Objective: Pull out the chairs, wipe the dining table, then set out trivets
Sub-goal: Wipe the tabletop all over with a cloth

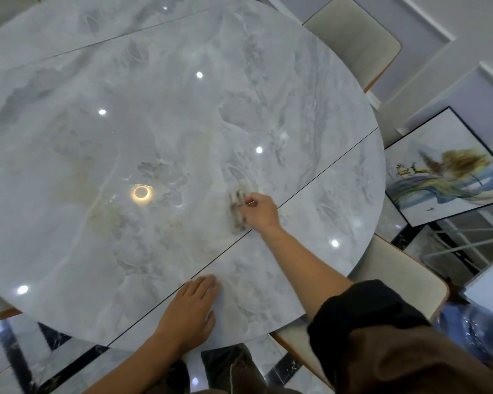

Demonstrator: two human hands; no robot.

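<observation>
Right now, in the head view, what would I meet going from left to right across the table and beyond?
A ring light reflection → left hand, flat on the table → cloth → right hand gripping it → framed painting past the table's edge.

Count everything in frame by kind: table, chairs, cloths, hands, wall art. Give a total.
table: 1
chairs, far one and near one: 2
cloth, gripped by the right hand: 1
hands, left hand flat on the table and right hand: 2
framed picture: 1
Total: 7
</observation>
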